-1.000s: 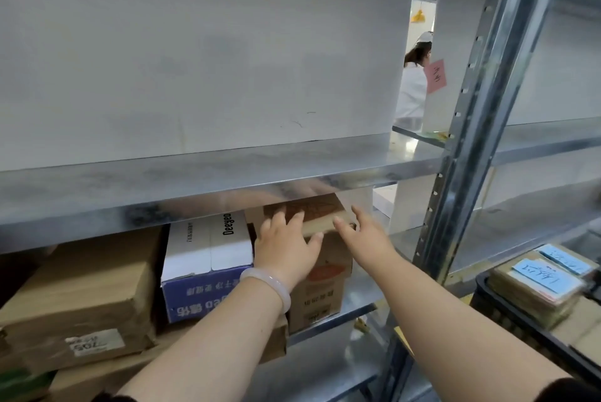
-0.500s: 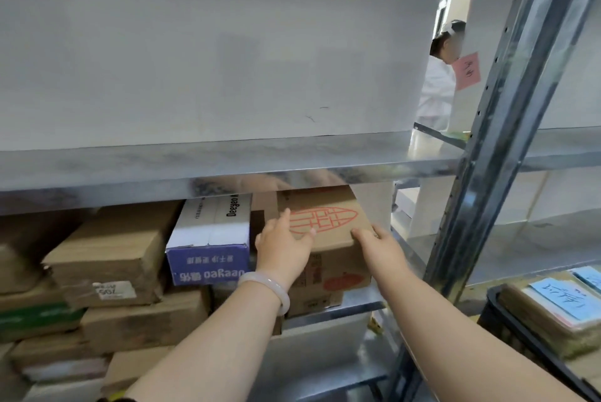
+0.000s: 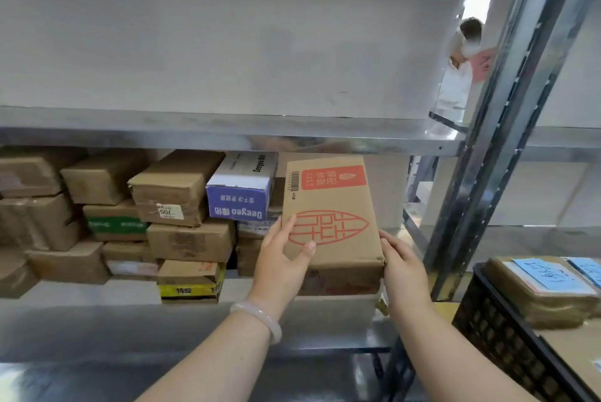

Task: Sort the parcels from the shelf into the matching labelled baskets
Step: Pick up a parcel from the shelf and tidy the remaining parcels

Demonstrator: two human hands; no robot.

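A grey metal shelf rack fills the view, its slanted upright post at 3 o'clock. On the lower shelf, from 9 o'clock toward the centre, brown cardboard parcels are stacked several high. A blue-and-white Deeyeo box sits on top at the stack's right end. At 4 o'clock a black slatted basket holds wrapped parcels, one bearing a blue handwritten label.

At the centre is a cardboard box with a red emblem. It is just right of the Deeyeo box and lies lengthwise between both hands, with its far end reaching under the upper shelf board. Whether its underside rests on anything cannot be told.

The left hand grips the box's near left corner: the thumb lies across the top face beside the emblem, and the fingers wrap the left wall. The right hand is at the near right corner. Its visible fingers stretch fairly straight along the right wall, pressing it rather than curling over it.

A pale bangle circles the left wrist.
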